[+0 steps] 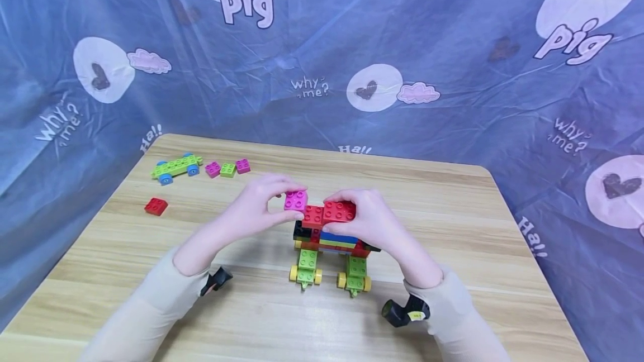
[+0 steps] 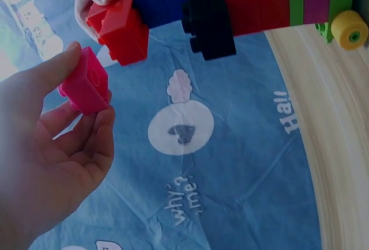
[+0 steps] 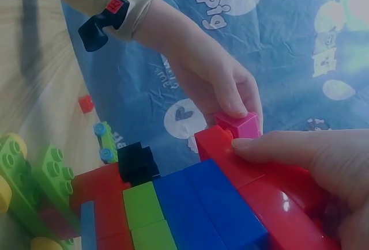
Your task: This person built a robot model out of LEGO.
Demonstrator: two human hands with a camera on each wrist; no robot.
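Observation:
My left hand [image 1: 261,203] pinches a pink four-stud brick [image 1: 296,200] between thumb and fingers. In the left wrist view the pink brick [image 2: 86,82] is apart from the red bricks beside it. My right hand [image 1: 364,217] grips the red bricks [image 1: 338,211] on top of a block-built model, thumb on the near side. Below the red layer the model has blue bricks [image 3: 202,204], lime bricks [image 3: 149,207] and a black brick [image 2: 210,24] jutting out at the left end. It stands on lime wheeled bases [image 1: 307,270] with yellow wheels.
At the table's back left stand a lime car base [image 1: 176,166] with blue wheels, a magenta brick [image 1: 213,169], a lime brick [image 1: 228,170] and another magenta brick [image 1: 243,166]. A red brick [image 1: 156,206] lies nearer, at left. A printed blue cloth [image 1: 312,43] hangs behind the table [image 1: 427,189].

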